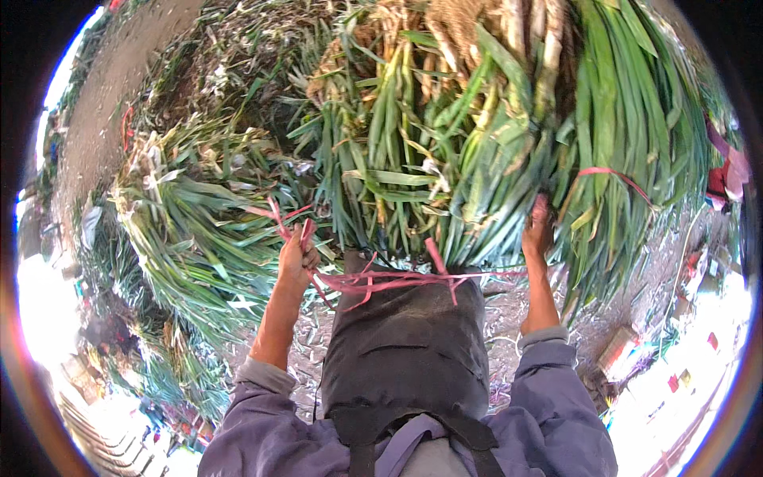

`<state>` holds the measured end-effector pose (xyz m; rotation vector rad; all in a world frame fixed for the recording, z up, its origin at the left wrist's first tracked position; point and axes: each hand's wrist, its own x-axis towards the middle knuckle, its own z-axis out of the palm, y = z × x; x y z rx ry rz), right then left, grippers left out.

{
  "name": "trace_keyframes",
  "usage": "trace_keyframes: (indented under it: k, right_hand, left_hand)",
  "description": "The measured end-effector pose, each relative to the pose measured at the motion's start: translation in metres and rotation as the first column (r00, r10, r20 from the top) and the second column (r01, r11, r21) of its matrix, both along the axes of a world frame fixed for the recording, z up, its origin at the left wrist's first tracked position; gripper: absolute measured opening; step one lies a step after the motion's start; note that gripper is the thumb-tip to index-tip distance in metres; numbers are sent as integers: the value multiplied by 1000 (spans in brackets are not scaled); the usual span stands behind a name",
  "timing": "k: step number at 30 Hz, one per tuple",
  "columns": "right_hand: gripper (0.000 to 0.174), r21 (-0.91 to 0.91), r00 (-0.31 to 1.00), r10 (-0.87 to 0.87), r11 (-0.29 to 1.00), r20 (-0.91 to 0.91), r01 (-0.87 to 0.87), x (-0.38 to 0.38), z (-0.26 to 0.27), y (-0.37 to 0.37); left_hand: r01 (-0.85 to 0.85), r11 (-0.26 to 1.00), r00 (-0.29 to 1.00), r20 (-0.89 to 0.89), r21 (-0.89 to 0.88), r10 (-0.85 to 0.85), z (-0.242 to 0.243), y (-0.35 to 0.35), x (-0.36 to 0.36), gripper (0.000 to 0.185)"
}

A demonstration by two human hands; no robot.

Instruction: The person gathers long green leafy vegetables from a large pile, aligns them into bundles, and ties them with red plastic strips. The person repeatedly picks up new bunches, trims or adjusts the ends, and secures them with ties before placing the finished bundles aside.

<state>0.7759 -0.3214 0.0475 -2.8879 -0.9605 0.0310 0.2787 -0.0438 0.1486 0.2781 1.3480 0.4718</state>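
Note:
My left hand (298, 253) is closed around one end of several pink plastic ties (387, 281), which stretch across a dark apron (411, 346) towards my right wrist. My right hand (538, 229) is at the right edge of a pile of leafy green onions or leeks (477, 197); its fingers are partly hidden, so its hold is unclear. Just right of it stands a bundle of long green leaves (620, 119) with a pink tie (614, 173) round it.
Loose green stalks (197, 238) are heaped at the left, and dry, trimmed leaves (220, 77) lie behind them. Bare ground (107, 119) shows at the far left. Pale stems (545, 53) stand at the top. Pink and red material (728, 173) is at the right edge.

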Motion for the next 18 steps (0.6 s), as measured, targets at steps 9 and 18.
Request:
trace_keyframes:
  k: [9, 18]
  right_hand:
    - [43, 87, 817, -241, 939, -524, 333, -30, 49, 11]
    - [26, 562, 898, -171, 728, -406, 393, -142, 229, -22]
  left_hand:
    - [-18, 1000, 996, -90, 19, 20, -20, 41, -106, 52]
    - [363, 871, 895, 136, 331, -425, 16, 127, 107, 28]
